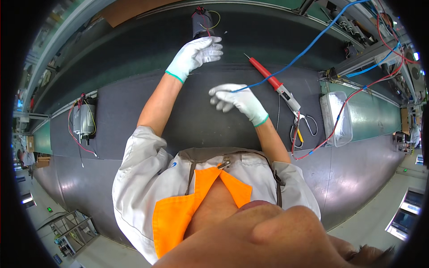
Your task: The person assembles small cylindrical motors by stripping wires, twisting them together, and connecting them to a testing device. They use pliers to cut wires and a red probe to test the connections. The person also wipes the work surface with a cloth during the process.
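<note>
Both of my hands wear white gloves with green cuffs. My left hand [196, 56] is at the near end of a grey cylindrical motor [202, 24] on the dark green belt, its fingers stretched out to the right; whether they touch the motor I cannot tell. Red and yellow-green wires rise from the motor's far end. Over the grey worktop [201, 125] hovers my right hand [241, 102], fingers apart and slightly bent. A blue cable [308, 48] runs from the upper right across this hand; I see no grip on it.
To the right lie a red-and-grey tester pen [272, 80], scissors [309, 125] and a yellow-handled tool [300, 135]. A clear plastic bin [346, 138] holds white strips. Another wired motor [84, 118] rests at the left. A red cable [336, 120] crosses the bin.
</note>
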Demonstrator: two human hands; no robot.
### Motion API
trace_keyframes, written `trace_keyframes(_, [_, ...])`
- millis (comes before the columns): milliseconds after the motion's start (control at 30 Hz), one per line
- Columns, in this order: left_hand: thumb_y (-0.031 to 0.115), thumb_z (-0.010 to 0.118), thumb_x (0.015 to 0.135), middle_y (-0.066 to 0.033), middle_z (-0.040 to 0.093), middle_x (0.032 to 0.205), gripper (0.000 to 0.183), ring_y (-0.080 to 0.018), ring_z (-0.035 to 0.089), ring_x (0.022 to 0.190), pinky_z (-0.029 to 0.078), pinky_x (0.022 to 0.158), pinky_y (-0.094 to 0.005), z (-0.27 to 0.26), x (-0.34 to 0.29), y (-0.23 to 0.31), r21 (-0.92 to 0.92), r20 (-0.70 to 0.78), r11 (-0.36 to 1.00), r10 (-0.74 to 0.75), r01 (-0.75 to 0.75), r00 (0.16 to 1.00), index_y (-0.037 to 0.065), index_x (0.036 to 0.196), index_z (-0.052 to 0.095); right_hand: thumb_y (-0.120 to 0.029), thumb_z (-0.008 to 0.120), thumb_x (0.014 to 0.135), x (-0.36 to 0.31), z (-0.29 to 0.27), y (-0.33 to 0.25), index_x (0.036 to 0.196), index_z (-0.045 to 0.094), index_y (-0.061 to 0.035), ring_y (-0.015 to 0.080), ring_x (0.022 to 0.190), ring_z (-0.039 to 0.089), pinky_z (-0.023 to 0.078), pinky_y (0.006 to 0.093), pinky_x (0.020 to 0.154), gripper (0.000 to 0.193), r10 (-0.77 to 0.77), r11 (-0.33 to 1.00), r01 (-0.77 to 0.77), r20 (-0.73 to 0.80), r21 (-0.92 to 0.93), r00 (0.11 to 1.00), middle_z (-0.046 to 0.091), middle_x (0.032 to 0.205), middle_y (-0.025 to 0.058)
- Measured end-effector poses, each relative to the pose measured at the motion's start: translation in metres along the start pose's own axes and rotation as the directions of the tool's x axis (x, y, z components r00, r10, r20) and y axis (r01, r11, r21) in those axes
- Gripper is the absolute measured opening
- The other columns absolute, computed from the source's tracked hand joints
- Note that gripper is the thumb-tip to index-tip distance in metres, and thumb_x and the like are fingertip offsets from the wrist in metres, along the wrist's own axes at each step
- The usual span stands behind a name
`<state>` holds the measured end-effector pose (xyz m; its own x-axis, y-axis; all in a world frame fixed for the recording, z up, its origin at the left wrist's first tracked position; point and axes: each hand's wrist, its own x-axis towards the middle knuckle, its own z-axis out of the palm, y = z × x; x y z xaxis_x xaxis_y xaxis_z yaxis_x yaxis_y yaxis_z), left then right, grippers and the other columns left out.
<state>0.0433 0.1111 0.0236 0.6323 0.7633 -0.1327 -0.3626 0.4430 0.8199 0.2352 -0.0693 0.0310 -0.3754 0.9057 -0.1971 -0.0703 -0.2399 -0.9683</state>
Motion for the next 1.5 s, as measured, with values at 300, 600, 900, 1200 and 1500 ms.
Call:
trace_keyframes(300, [0.024,0.06,0.103,-0.0186,0.071,0.115,0.039,-0.0286,0.071,0.105,0.059,0.09,-0.0424,0.016,0.008,-0.012,-0.016,-0.095,0.984,0.175,-0.177,0.98,-0.005,0.128,0.063,-0.011,0.059,0.098,0.05,-0.021,-0.03,0.146,0.047,0.0059,0.0133,0.078,0.069,0.054,0.0244,0.07,0.052,-0.381,0.906,0.42,-0.34,0.046,0.86,0.073,0.093,0.0124])
trace_keyframes(600, [0.024,0.059,0.104,-0.0171,0.073,0.11,0.037,-0.0245,0.072,0.095,0.058,0.084,-0.0385,0.018,0.009,-0.011,0.008,-0.093,0.973,0.229,-0.229,0.969,-0.004,0.125,0.067,-0.016,0.061,0.101,0.086,-0.025,-0.02,0.152,0.035,0.0078,0.0154,0.074,0.07,0.055,0.0249,0.067,0.062,-0.443,0.853,0.511,-0.37,0.107,0.817,0.072,0.091,0.0134])
trace_keyframes(900, [0.024,0.059,0.104,-0.015,0.073,0.109,0.036,-0.0219,0.071,0.094,0.057,0.086,-0.0376,0.009,0.014,-0.013,0.003,-0.027,0.975,0.223,-0.223,0.974,-0.004,0.125,0.067,-0.012,0.058,0.102,0.09,-0.029,-0.017,0.152,0.035,0.0076,0.0158,0.074,0.069,0.055,0.0258,0.066,0.058,-0.423,0.83,0.514,-0.358,0.215,0.832,0.07,0.093,0.0137])
trace_keyframes(1200, [0.023,0.058,0.104,-0.0115,0.073,0.105,0.034,-0.0177,0.068,0.09,0.055,0.084,-0.0349,0.016,0.01,-0.021,0.01,-0.003,0.964,0.265,-0.265,0.964,-0.003,0.123,0.068,-0.006,0.054,0.103,0.1,-0.026,-0.01,0.151,0.036,0.0052,0.0167,0.074,0.065,0.052,0.0283,0.062,0.052,-0.373,0.738,0.527,-0.397,0.421,0.839,0.067,0.103,0.0149])
trace_keyframes(1500, [0.026,0.057,0.103,-0.0105,0.069,0.108,0.039,-0.0194,0.061,0.085,0.05,0.078,-0.0339,-0.002,0.028,-0.038,-0.285,0.064,0.954,0.115,-0.092,0.991,-0.005,0.126,0.065,-0.017,0.066,0.097,0.09,-0.031,-0.015,0.147,0.045,0.0012,0.0154,0.085,0.07,0.058,0.03,0.07,0.058,-0.328,0.874,0.431,-0.382,0.225,0.864,0.067,0.108,0.0086])
